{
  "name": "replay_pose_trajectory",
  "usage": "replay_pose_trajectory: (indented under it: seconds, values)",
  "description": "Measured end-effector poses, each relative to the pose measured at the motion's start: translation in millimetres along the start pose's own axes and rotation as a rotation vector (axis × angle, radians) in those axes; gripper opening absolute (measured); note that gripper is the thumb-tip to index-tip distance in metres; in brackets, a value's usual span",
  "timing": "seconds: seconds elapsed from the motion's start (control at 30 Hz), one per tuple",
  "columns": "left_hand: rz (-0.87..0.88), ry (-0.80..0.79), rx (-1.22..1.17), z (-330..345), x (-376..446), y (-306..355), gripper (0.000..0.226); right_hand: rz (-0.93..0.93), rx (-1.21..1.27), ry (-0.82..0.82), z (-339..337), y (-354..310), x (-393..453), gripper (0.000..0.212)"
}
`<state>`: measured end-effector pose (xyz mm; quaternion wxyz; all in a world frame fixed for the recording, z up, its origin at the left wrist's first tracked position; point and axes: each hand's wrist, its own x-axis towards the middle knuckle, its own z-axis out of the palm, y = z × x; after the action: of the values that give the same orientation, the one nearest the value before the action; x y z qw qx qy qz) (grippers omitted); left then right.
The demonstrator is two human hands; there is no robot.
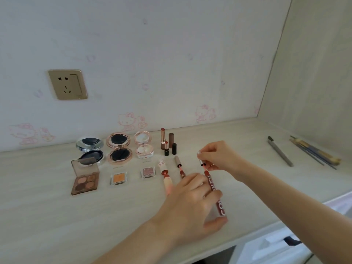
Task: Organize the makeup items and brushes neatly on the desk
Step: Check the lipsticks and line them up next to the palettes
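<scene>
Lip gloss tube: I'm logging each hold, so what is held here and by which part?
The left hand grips the dark red lip gloss tube around its body; the right hand pinches its silver cap at the top end.

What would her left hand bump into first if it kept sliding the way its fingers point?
Probably the right hand, which pinches the silver cap of the red lip gloss tube that the left hand holds. Depth is hard to judge.
</scene>
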<state>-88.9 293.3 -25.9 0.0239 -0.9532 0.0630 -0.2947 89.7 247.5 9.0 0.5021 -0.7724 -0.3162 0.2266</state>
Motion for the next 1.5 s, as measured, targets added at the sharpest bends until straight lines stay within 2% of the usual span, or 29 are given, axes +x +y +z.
replay_pose_trajectory:
  seconds: [0.23,0.47,0.9,1.1,1.23,1.33,1.5]
  values:
    - [-0.017,-0.066,0.042,14,2,-7,0.032,0.032,-0.140,-0.042,1,9,23,0.009]
    - [-0.011,-0.023,0.066,21,3,-14,0.027,-0.004,-0.265,-0.113,15,0,40,0.013]
    - [-0.080,-0.055,0.012,22,-1,-29,0.025,-0.020,-0.401,-0.079,37,-5,62,0.010]
    - [-0.094,-0.073,-0.035,23,-2,-29,0.024,-0.066,-0.486,-0.067,40,-1,63,0.024]
    - [-0.102,-0.079,-0.075,23,-3,-29,0.028,-0.072,-0.465,-0.086,37,-2,61,0.019]
    - [-0.099,-0.110,-0.079,21,-3,-29,0.031,-0.070,-0.450,-0.064,30,-4,56,0.028]
    - [-0.102,-0.116,-0.079,14,-2,-24,0.049,-0.073,-0.470,-0.002,-2,4,41,0.020]
